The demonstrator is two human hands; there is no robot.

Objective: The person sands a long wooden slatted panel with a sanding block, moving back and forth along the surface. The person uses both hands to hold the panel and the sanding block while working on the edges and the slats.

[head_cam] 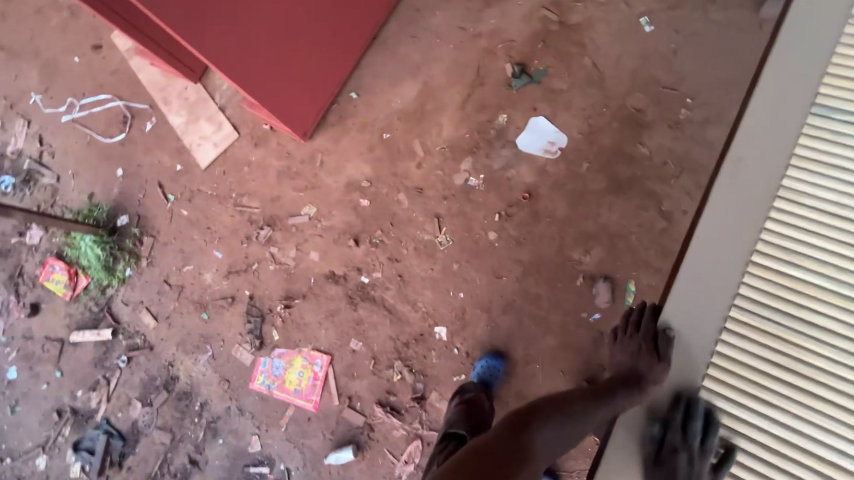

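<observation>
A cream louvered door panel fills the right side, its plain frame running diagonally. My left hand reaches across from the bottom centre, and its fingers curl over the frame's dark left edge. My right hand is blurred. It lies flat on the frame near the slats with its fingers spread. My foot in a blue sandal stands on the dirt just left of the panel.
Red-brown dirt ground strewn with litter. A large red board and a pale plywood plank lie at the top left. There is a white plastic jug, a colourful paper package, white strips and a grass tuft.
</observation>
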